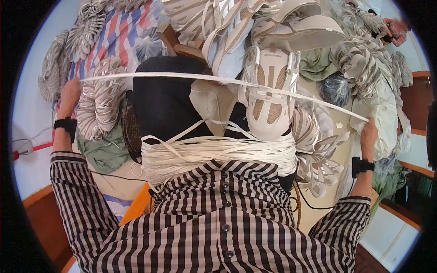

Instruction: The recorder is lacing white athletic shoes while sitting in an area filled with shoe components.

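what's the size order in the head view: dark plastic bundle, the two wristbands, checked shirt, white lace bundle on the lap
Largest to smallest, as they look:
1. checked shirt
2. white lace bundle
3. dark plastic bundle
4. left wristband and right wristband: too alike to rank

Black-and-beige checked shirt (182, 236), dark round buttons (225, 228), black wristbands (66, 125), black trousers (159, 102)

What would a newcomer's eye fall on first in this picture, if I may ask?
First, probably, the long white lace stretched across the view between the left hand and right hand. Next come the thick bundle of white laces across the person's lap and the beige shoe just beyond it, right of centre.
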A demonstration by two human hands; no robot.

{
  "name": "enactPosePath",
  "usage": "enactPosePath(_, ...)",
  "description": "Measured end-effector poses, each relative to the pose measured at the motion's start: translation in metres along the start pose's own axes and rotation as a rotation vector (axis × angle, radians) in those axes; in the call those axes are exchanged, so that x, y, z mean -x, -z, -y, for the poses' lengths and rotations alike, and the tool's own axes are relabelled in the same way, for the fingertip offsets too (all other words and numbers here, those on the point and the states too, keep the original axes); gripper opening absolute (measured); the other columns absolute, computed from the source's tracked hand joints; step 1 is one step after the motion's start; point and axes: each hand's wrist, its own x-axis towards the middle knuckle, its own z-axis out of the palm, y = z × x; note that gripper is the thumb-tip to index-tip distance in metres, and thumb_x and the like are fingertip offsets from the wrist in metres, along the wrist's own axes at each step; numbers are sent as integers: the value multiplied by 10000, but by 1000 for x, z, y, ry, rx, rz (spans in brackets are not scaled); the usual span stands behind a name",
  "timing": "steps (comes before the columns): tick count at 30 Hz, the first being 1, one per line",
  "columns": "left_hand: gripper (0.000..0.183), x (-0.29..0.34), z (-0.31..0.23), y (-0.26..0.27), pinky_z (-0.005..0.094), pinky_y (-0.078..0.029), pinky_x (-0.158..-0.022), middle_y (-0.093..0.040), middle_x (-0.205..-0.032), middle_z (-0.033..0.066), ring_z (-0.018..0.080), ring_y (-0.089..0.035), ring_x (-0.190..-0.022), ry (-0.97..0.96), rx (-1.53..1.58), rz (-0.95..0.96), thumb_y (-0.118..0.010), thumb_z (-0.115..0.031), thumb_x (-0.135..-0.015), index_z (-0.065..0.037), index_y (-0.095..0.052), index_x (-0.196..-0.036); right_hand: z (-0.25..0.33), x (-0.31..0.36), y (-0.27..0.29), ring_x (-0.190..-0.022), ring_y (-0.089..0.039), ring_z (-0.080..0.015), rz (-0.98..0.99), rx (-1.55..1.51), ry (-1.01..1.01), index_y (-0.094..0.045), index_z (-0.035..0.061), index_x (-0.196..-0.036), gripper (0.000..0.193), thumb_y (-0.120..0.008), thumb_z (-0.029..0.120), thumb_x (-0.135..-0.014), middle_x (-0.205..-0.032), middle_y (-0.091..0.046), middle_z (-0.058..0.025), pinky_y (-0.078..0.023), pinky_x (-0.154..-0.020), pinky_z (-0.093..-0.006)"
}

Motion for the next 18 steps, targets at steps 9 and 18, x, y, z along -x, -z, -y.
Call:
enactPosePath(9,272,64,101,-57,501,-458,-685,-611,-767,245,379,-615,-761,201,28,187,-439,-198,-901,9,-585,-802,-182,85,24,-653,-540,-334,-175,156,-138,-541,52,-1072,212,-461,103,-882,-698,-534,-151,-389,-601,-444)
enactPosePath(18,181,124,122,-52,422,-459,-409,-513,-509,172,326,-573,-459,552,364,483,-482,-101,-887,4,-495,-740,-232,134,45,-850,-581,-373,-135,259,-329,-537,38,-1085,209,-435,110,-917,-937,-608,-203,-438,-693,-448)
